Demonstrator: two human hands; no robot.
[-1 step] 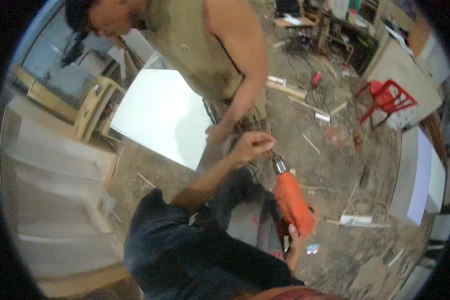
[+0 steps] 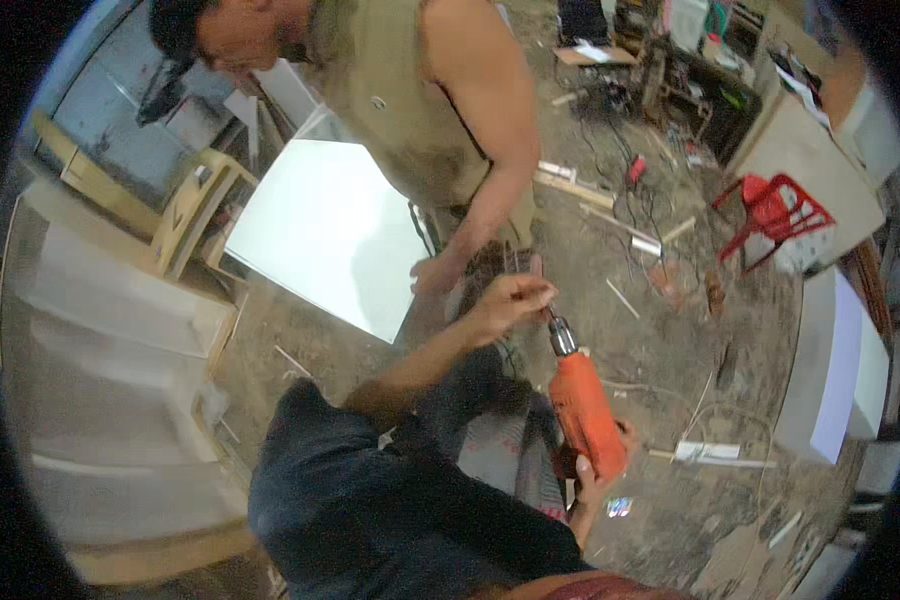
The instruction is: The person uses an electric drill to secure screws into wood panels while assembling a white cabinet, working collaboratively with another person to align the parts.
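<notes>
An orange power drill (image 2: 582,405) with a silver chuck (image 2: 563,338) points away from me, a little to the left. My right hand (image 2: 592,485) is wrapped round its rear grip, partly hidden behind the orange body. At the chuck's front, my left hand (image 2: 510,303) pinches a thin drill bit (image 2: 551,311) between thumb and fingertips. Much of the bit is covered by those fingers. Across from me a person in a sleeveless olive top (image 2: 400,110) leans in, with a hand (image 2: 438,273) beside a white panel (image 2: 320,235).
Pale curved furniture frames (image 2: 120,340) lie at the left. A red plastic chair (image 2: 775,210) stands at the right, near a white box-shaped panel (image 2: 838,360). Cables (image 2: 660,200), wood strips (image 2: 575,185) and scraps litter the floor. Tools and clutter (image 2: 690,100) fill the far right.
The view has shifted slightly. Both my hands keep their holds on the drill and its bit, with hardly any movement.
</notes>
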